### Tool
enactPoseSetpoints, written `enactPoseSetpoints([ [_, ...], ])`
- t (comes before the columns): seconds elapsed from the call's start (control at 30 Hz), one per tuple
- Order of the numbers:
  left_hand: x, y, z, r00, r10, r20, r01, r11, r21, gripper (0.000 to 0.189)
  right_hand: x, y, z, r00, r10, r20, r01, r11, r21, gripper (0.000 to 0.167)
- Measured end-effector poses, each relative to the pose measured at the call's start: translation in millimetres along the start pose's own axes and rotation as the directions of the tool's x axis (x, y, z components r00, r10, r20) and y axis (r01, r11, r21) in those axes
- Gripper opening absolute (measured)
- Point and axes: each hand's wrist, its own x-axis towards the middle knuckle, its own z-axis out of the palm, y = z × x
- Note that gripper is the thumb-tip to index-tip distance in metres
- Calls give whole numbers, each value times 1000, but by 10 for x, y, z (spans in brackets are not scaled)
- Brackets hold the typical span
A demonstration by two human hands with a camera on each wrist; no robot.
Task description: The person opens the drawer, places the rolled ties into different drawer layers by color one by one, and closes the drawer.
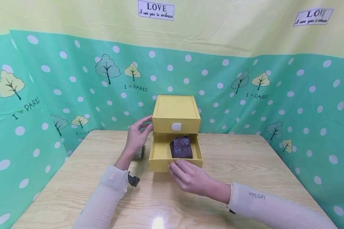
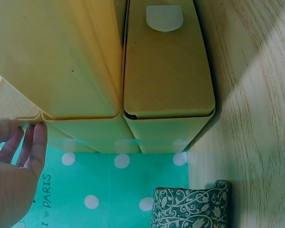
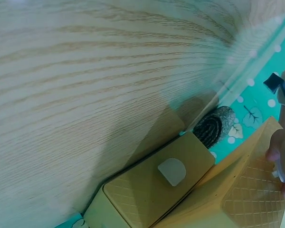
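Observation:
A yellow drawer cabinet point(image 1: 176, 106) stands on the table, its middle drawer point(image 1: 158, 165) pulled out. Inside lies a folded dark purple cloth point(image 1: 182, 148) with small blue flowers. My right hand point(image 1: 190, 178) is at the drawer's front, thumb and fingers pinching its white pull tab point(image 3: 276, 174). Against the cabinet's upper left side, my left hand point(image 1: 137, 135) rests its fingertips, the fingers fairly straight. Behind the left wrist lies a rolled dark patterned cloth point(image 3: 213, 126), partly hidden in the head view; its pale leafy print shows in the left wrist view.
The top drawer point(image 1: 163, 125) and the bottom drawer point(image 2: 168, 76) are closed, each with a white tab. A green and yellow curtain point(image 1: 189, 73) with dots and trees hangs behind and beside the wooden table point(image 1: 235, 165).

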Motion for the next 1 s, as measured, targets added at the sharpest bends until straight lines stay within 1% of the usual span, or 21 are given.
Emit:
enactPoseSetpoints([
  [0.37, 1, -14, -3, 1000, 3, 4, -3, 1000, 11, 40, -20, 19, 49, 1000, 5, 3, -5, 1000, 0, 42],
  [0.63, 9, -24, 1, 1000, -8, 3, 8, 1000, 1, 40, -44, 37, 82, 999, 34, 15, -35, 999, 24, 38],
  [1.0, 3, -24, -7, 1000, -19, 6, 19, 1000, -2, 40, -49, 86, 158, 999, 40, 20, -41, 999, 34, 43],
])
